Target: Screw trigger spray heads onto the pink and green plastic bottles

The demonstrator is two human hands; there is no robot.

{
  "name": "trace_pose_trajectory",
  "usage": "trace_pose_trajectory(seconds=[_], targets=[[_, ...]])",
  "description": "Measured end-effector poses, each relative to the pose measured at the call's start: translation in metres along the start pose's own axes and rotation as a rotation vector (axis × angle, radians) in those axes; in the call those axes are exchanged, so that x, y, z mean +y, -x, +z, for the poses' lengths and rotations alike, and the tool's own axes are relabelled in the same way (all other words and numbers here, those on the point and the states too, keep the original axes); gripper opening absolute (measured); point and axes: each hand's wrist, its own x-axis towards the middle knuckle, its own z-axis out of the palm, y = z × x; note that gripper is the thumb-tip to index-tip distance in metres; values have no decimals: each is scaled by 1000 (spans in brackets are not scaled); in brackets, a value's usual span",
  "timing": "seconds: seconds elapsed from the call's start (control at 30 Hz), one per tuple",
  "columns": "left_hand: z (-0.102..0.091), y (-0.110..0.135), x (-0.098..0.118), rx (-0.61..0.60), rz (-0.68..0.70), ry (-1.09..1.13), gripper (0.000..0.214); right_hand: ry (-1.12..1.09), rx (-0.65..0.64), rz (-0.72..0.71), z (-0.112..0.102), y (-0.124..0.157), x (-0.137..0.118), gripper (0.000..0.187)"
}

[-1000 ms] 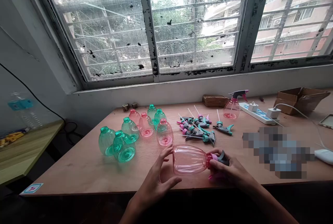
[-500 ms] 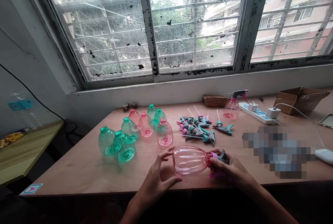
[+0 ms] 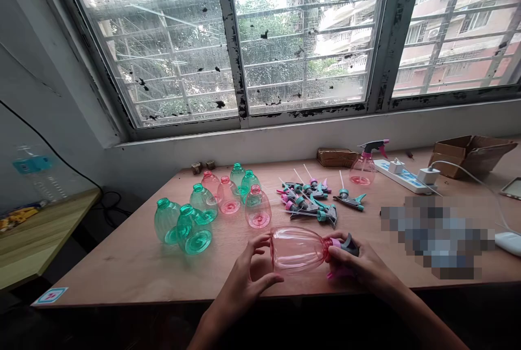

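A clear pink spray bottle (image 3: 299, 250) lies sideways above the front of the table, its base to the left. At the base, my left hand (image 3: 248, 271) has its index finger against the upper edge and its thumb along the lower edge. My right hand (image 3: 362, 263) is closed round the neck and the black-and-pink spray head (image 3: 349, 246), hiding part of it. Behind them lies a pile of loose trigger spray heads (image 3: 311, 201) with thin tubes. Several green bottles (image 3: 194, 233) and pink bottles (image 3: 258, 209) without heads stand to the left.
One pink bottle with a spray head (image 3: 362, 170) stands at the back right, beside a power strip (image 3: 405, 177) with plugged-in chargers. An open cardboard box (image 3: 468, 157) is behind it. A blurred-out patch covers the right side. The table's front edge runs just below my hands.
The reflections on the held bottle have shifted, as if it turned slightly. My left thumb has moved a little. My right hand looks nearly still.
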Motion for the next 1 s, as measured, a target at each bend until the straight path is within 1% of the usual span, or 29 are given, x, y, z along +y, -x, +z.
trace_pose_trajectory(seconds=[0.13, 0.23, 0.37, 0.47, 0.53, 0.7, 0.83, 0.87, 1.0], targets=[[0, 2, -7, 8, 59, -9, 64, -4, -2, 9, 2, -1, -1, 45], [0, 2, -6, -46, 64, 78, 69, -8, 18, 8, 3, -1, -1, 48], [-1, 0, -3, -59, 75, 174, 60, -3, -15, 5, 3, -1, -2, 45], [-1, -1, -4, -61, 51, 150, 61, -13, -46, 11, 3, 0, -3, 41], [-2, 0, -5, -52, 24, 105, 61, -25, -40, 27, 3, 0, -4, 42], [-2, 3, -4, -16, -11, 68, 47, -27, -38, 44, 3, 0, -4, 42], [-1, 1, -1, -35, -44, 66, 61, 2, -61, 2, 2, 0, -2, 37], [-1, 0, 0, -42, -56, 78, 61, 10, -70, -9, 2, -1, -2, 37], [0, -2, 4, -69, -88, 138, 48, 13, -79, -13, 1, -2, 1, 37]])
